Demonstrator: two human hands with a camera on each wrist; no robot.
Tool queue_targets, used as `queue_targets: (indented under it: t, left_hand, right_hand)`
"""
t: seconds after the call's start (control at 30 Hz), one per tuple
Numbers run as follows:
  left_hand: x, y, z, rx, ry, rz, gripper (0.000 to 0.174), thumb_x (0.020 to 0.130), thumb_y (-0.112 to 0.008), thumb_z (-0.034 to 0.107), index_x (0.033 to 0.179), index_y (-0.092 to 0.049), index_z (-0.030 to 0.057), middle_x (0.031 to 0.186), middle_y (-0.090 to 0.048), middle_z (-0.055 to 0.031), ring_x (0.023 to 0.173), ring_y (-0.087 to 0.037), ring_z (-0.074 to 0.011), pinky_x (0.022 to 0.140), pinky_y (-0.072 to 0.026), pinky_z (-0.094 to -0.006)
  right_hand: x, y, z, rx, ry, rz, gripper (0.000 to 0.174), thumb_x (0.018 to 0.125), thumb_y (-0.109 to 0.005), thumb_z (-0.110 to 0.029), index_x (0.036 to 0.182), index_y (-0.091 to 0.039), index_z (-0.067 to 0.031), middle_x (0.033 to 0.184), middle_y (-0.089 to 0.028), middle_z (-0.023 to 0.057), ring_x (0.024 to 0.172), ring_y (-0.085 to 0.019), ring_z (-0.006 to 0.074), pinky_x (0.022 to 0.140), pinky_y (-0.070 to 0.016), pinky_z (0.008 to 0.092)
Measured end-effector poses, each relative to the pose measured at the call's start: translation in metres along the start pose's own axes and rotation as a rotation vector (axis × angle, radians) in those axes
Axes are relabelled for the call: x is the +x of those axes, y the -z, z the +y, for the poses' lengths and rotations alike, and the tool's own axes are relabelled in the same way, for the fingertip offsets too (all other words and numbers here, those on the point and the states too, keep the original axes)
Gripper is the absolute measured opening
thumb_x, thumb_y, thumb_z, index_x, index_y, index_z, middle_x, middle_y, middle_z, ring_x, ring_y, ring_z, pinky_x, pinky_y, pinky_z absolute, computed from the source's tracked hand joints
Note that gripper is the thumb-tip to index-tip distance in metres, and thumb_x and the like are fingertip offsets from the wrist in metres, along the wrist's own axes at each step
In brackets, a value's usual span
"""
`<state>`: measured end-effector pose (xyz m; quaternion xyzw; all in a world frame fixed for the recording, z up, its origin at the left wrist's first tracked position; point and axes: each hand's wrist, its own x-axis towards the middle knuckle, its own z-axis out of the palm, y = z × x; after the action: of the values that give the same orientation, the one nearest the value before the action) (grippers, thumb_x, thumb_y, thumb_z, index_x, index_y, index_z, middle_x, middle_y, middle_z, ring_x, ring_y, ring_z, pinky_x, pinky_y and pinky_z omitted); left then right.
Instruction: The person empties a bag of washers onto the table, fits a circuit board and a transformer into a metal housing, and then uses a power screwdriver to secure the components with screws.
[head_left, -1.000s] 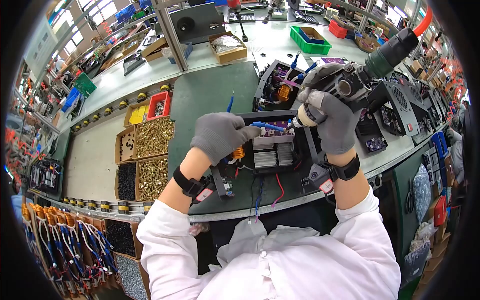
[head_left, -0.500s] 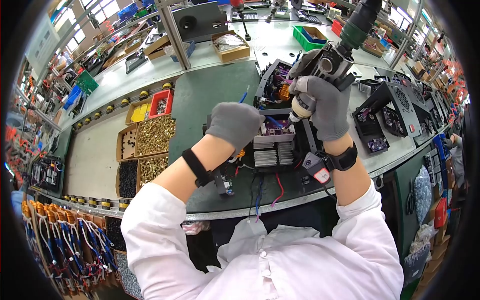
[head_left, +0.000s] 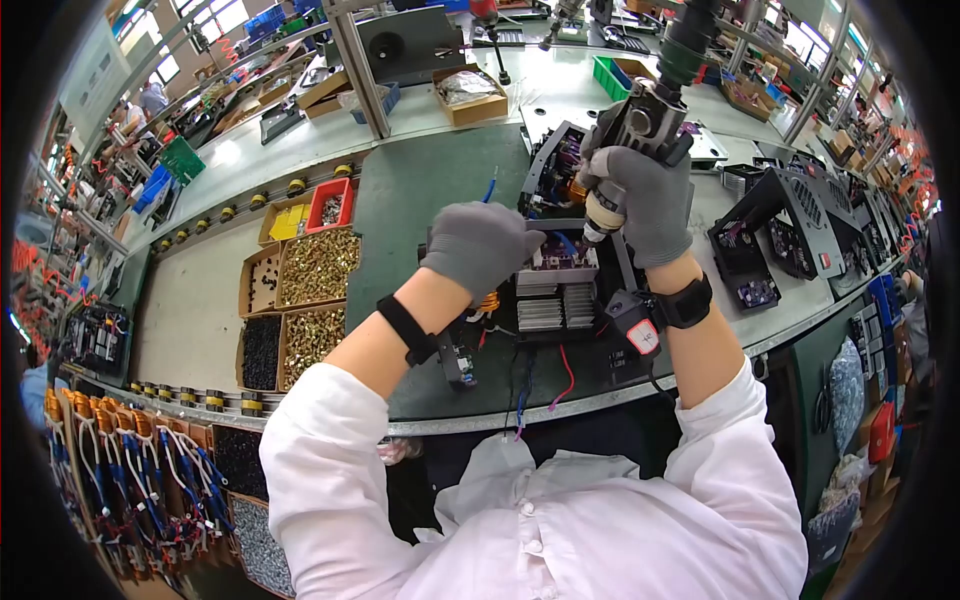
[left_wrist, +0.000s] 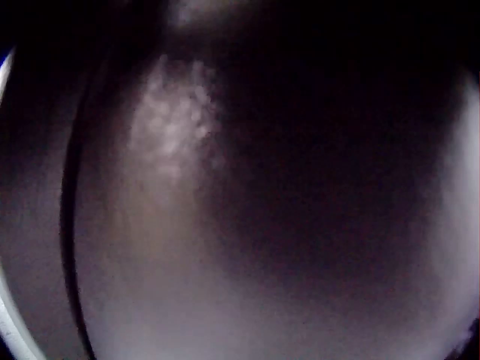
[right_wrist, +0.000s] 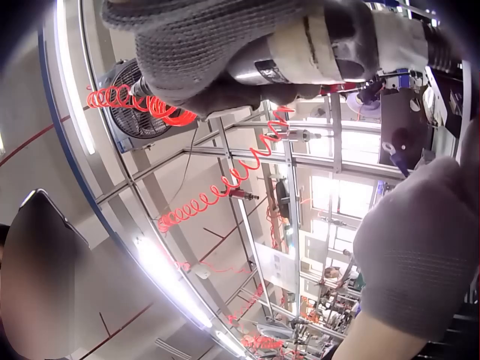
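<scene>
My right hand (head_left: 645,205), in a grey knit glove, grips a power screwdriver (head_left: 645,120), its nose angled down beside a purple circuit board (head_left: 560,258). In the right wrist view, gloved fingers (right_wrist: 217,56) wrap round the screwdriver's pale, taped body. My gloved left hand (head_left: 478,248) is curled at the board's left end, with its thumb toward the board. It pinches a blue cable (head_left: 567,243), mostly hidden beneath it. The board sits in an open black metal case with silver heat sinks (head_left: 540,308). The left wrist view is dark and blurred.
Trays of brass screws (head_left: 318,268) and black screws (head_left: 262,350), plus a red bin (head_left: 330,205), stand to the left. A second case (head_left: 550,175) lies behind. Black housings (head_left: 790,220) crowd the right side. Red and black wires hang near the table's front edge.
The screwdriver has swung from leaning right to more upright, its nose still near the board. The left hand has rolled over, its back now covering more of the blue cable.
</scene>
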<state>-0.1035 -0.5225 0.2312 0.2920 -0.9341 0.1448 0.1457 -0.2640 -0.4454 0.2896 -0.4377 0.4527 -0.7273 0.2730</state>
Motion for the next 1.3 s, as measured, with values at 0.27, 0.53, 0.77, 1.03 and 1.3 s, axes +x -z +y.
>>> queue_targets:
  t: [0.27, 0.53, 0.77, 1.03, 1.3]
  left_hand:
    - [-0.005, 0.04, -0.032, -0.238, 0.146, -0.356, 0.032, 0.083, -0.062, 0.039, 0.089, -0.065, 0.0083, 0.077, -0.067, -0.0112, 0.079, -0.067, -0.029, 0.066, -0.0518, -0.0387]
    - [-0.009, 0.037, -0.027, -0.312, 0.279, -0.242, 0.03, 0.087, -0.06, 0.031, 0.101, -0.066, 0.0047, 0.081, -0.068, -0.0133, 0.068, -0.066, -0.0252, 0.063, -0.0507, -0.0349]
    - [-0.076, 0.062, -0.061, -2.429, 1.127, 0.43, 0.034, 0.09, -0.058, 0.016, 0.121, -0.051, 0.0027, 0.088, -0.059, -0.0014, 0.062, -0.046, -0.003, 0.047, -0.0357, -0.0182]
    - [-0.106, 0.04, 0.063, -2.843, 0.754, 0.0, 0.026, 0.098, -0.047, 0.027, 0.11, -0.056, 0.0054, 0.058, -0.048, 0.0057, 0.038, -0.024, -0.0047, 0.034, -0.0237, -0.0183]
    - [-0.104, 0.042, 0.087, -2.966, 0.638, 0.006, 0.028, 0.098, -0.047, 0.028, 0.111, -0.057, 0.005, 0.073, -0.055, 0.0029, 0.047, -0.032, -0.005, 0.035, -0.0259, -0.0166]
  right_hand:
    - [-0.003, 0.005, -0.007, -0.014, -0.022, -0.056, 0.018, 0.071, -0.056, -0.003, 0.088, -0.059, 0.0023, 0.075, -0.061, 0.0084, 0.062, -0.06, 0.0147, 0.055, -0.0499, 0.0265]
    - [0.004, 0.01, -0.007, 0.023, -0.018, -0.088, 0.018, 0.07, -0.059, 0.0, 0.088, -0.06, 0.0016, 0.075, -0.063, 0.0085, 0.061, -0.06, 0.014, 0.054, -0.0493, 0.0257]
    - [-0.016, 0.018, -0.035, 0.332, 0.099, -0.083, 0.024, 0.072, -0.059, -0.002, 0.095, -0.059, -0.0025, 0.079, -0.061, 0.0057, 0.064, -0.058, 0.0111, 0.057, -0.0478, 0.0242]
    - [-0.085, 0.009, -0.067, 0.687, 0.347, -0.107, 0.049, 0.066, -0.057, -0.005, 0.114, -0.053, -0.0058, 0.084, -0.045, 0.0054, 0.061, -0.041, 0.0123, 0.059, -0.034, 0.0278]
    - [-0.112, 0.031, -0.05, 0.684, 0.471, -0.183, 0.059, 0.068, -0.055, 0.004, 0.125, -0.051, -0.01, 0.097, -0.058, 0.0117, 0.062, -0.054, 0.0169, 0.061, -0.0453, 0.0338]
